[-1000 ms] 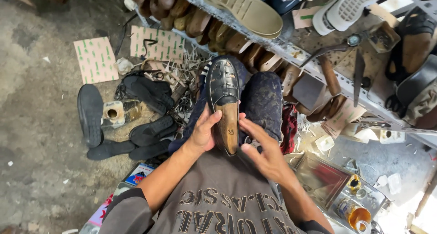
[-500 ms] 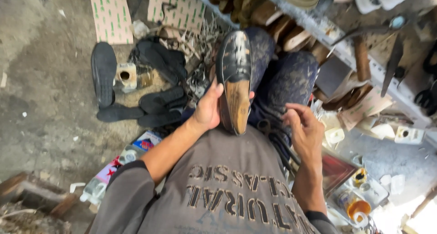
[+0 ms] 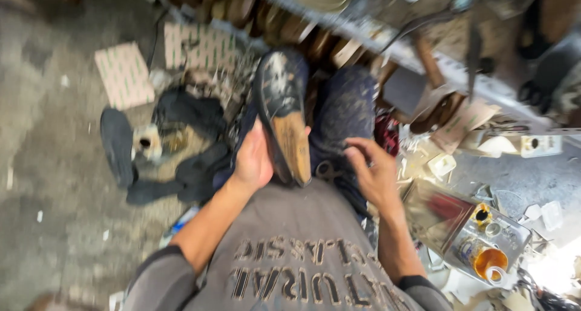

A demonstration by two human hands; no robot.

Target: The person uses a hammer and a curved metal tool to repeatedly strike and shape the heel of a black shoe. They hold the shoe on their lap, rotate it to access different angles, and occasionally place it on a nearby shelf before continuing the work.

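A dark shoe (image 3: 283, 114) lies sole up on my lap, with a brown patch on the sole near the heel and pale smears toward the toe. My left hand (image 3: 253, 161) grips the shoe's left side near the heel. My right hand (image 3: 372, 172) hovers over my right knee with its fingers spread, holding nothing, a little right of the shoe. My legs in dark blue trousers (image 3: 348, 108) stretch out under the shoe. The picture is blurred.
Black sole pieces (image 3: 118, 144) and dark scraps (image 3: 190, 114) lie on the concrete floor at left, beside patterned sheets (image 3: 124, 75). A small tin (image 3: 145, 143) stands among them. A shelf (image 3: 375, 42) with soles and tools runs across the top. A tray (image 3: 511, 250) with glue pots sits at right.
The view has swung slightly. My right hand has drifted off the shoe toward my right knee. My left hand still holds the shoe.
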